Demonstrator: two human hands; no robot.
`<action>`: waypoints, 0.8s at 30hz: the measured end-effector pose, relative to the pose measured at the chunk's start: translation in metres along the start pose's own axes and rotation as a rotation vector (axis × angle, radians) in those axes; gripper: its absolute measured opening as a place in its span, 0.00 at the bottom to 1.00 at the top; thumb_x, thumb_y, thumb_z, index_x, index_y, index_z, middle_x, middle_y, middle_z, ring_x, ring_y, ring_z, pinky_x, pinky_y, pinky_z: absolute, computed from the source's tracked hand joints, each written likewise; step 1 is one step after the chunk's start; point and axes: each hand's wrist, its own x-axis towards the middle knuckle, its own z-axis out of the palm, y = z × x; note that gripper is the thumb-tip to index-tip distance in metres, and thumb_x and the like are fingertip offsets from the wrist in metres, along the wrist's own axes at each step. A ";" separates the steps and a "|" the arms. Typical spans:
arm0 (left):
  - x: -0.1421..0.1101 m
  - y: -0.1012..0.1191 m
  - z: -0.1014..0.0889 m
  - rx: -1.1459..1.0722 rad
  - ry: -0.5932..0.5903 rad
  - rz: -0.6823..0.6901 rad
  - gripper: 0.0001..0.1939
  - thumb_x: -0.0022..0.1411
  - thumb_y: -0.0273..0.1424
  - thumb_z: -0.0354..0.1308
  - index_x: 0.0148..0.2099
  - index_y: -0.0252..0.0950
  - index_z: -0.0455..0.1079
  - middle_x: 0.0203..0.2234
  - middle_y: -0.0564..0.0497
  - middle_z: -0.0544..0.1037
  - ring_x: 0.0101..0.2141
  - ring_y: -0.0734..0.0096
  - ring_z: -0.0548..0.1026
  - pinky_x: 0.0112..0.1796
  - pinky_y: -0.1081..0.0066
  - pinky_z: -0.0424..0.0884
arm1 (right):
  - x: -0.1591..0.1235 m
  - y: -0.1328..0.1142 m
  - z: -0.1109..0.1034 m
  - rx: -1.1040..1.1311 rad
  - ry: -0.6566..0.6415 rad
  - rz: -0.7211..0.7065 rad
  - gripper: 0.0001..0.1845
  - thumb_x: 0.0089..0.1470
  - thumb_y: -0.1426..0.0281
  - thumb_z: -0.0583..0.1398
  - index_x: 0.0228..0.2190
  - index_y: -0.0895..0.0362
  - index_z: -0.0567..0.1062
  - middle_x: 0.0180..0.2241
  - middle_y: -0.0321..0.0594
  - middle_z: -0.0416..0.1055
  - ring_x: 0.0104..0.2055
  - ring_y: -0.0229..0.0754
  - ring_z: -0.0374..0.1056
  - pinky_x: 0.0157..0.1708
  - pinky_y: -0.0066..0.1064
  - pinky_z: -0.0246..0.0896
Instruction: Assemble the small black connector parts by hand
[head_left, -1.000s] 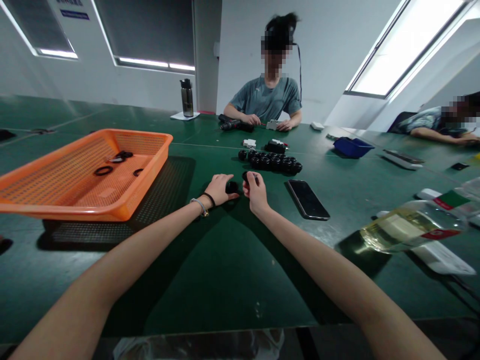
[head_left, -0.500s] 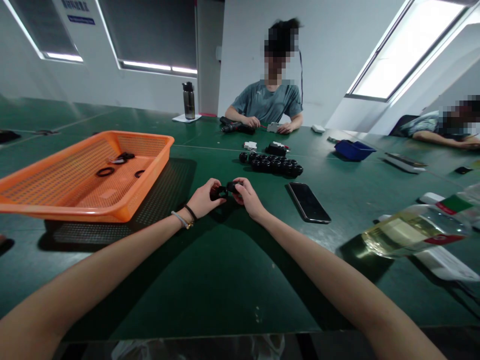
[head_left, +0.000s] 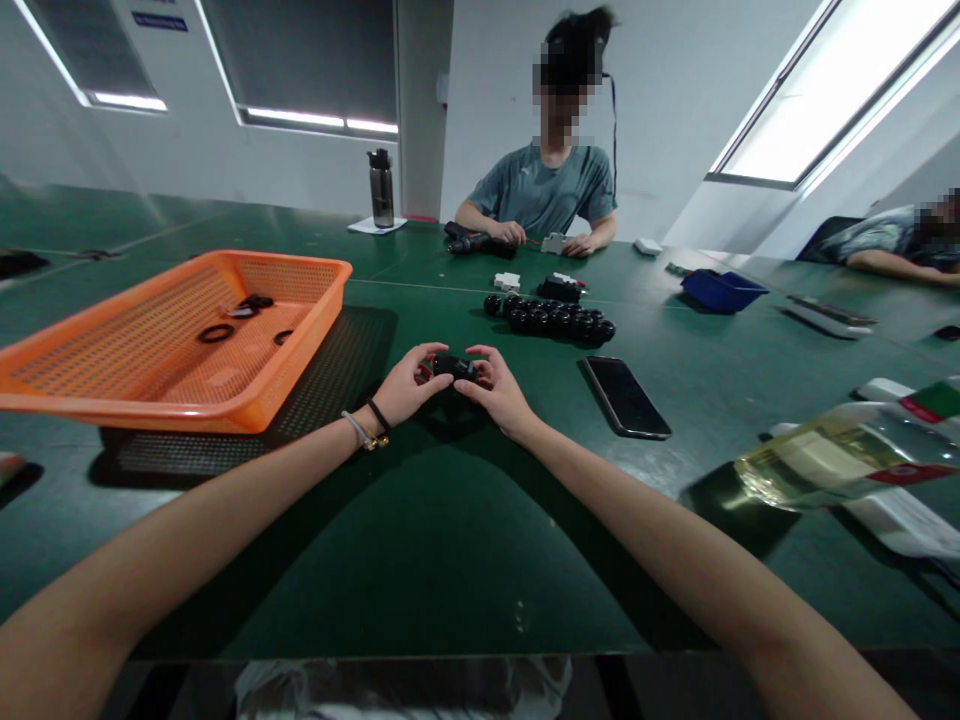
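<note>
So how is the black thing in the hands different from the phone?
The black thing is held by the left hand and the right hand, while the phone lies on the table. The black thing is small and chunky; the phone is longer and flat. Both look dark and shiny.

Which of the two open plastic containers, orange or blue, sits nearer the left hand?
The orange perforated plastic basket, beside the left hand; the blue plastic tray lies farther off, beyond the right hand.
</note>
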 end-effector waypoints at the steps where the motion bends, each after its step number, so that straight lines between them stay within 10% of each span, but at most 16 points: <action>1: 0.000 0.000 0.000 -0.006 0.001 -0.002 0.21 0.50 0.35 0.54 0.46 0.32 0.61 0.37 0.47 0.66 0.31 0.71 0.68 0.33 0.69 0.67 | 0.000 0.001 0.000 0.026 0.017 0.010 0.24 0.35 0.68 0.63 0.36 0.52 0.60 0.28 0.29 0.62 0.26 0.31 0.59 0.26 0.25 0.54; 14: -0.002 -0.002 0.001 -0.119 0.014 -0.157 0.16 0.47 0.37 0.56 0.35 0.34 0.59 0.30 0.52 0.68 0.24 0.75 0.70 0.21 0.75 0.65 | 0.004 0.004 -0.003 0.116 0.081 0.043 0.20 0.34 0.74 0.61 0.35 0.55 0.69 0.30 0.33 0.69 0.34 0.35 0.65 0.39 0.30 0.58; 24: 0.003 -0.004 -0.005 0.272 0.085 -0.099 0.12 0.46 0.38 0.57 0.24 0.32 0.69 0.25 0.51 0.66 0.27 0.72 0.66 0.31 0.70 0.64 | 0.009 0.013 -0.010 -0.008 0.069 0.010 0.17 0.36 0.74 0.61 0.34 0.55 0.71 0.30 0.33 0.70 0.33 0.34 0.66 0.39 0.31 0.59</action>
